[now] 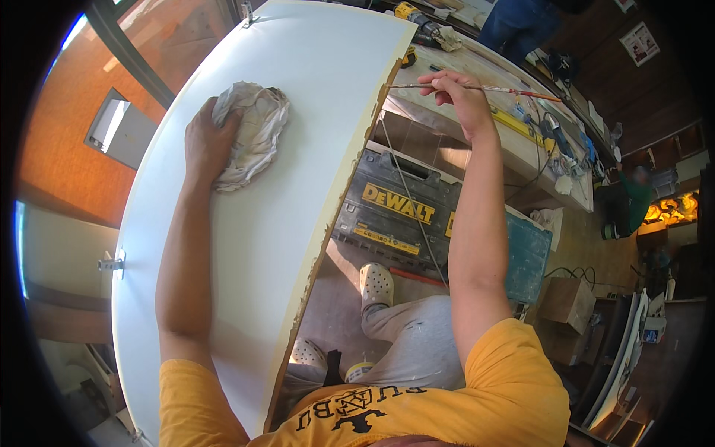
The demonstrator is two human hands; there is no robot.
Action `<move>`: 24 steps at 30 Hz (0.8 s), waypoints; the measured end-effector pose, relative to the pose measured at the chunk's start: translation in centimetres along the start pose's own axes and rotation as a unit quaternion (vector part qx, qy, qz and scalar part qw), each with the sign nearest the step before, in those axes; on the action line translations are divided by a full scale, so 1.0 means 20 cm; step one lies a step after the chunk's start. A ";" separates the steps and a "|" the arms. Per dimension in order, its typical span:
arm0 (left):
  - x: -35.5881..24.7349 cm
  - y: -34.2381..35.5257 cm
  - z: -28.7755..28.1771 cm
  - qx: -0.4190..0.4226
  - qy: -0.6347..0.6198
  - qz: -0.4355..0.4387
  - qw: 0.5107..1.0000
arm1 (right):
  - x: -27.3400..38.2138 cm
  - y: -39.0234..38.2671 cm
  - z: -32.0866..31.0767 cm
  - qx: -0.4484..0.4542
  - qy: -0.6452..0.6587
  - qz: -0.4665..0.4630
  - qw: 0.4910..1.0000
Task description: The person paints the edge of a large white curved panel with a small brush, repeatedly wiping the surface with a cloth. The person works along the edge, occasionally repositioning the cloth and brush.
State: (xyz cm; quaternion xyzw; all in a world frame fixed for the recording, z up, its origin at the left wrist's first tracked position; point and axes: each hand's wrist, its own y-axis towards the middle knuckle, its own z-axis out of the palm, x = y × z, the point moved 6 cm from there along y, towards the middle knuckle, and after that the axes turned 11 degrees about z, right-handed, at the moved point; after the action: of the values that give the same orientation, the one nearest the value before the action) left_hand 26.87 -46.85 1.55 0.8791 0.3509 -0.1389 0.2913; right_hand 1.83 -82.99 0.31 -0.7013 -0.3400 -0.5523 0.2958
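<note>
A large white door panel with metal hinges lies before me. My left hand is closed around a crumpled, off-white cloth resting on the panel's face. To the right, my right hand pinches a thin paintbrush between thumb and fingers, held nearly level. Its tip reaches the panel's right edge near the far corner. Pale yellow masking tape runs along that side, with uneven brownish-gold paint on the edge beside it.
Below the right edge sit a black tool case and a teal case. A cluttered workbench carries a yellow drill, a level and cords. Another person in green is at far right; someone in blue trousers stands behind the bench.
</note>
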 end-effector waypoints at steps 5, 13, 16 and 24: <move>0.02 0.00 0.00 -0.005 0.001 0.003 1.000 | 0.04 -0.04 0.04 0.038 0.025 0.005 0.999; 0.03 0.00 0.01 -0.003 0.003 -0.002 1.000 | 0.04 -0.06 0.08 0.109 0.004 0.038 0.993; 0.02 0.00 0.00 -0.006 -0.003 0.004 1.000 | 0.06 -0.09 0.10 0.129 0.002 0.045 0.991; 0.04 0.00 0.01 -0.001 0.006 -0.007 1.000 | 0.14 -0.11 0.06 0.091 0.029 0.001 0.995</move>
State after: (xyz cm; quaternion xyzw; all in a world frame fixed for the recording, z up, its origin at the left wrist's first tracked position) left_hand 27.41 -46.53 1.04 0.8772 0.3585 -0.1355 0.2894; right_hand 1.20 -80.26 2.86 -0.6553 -0.3795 -0.5389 0.3689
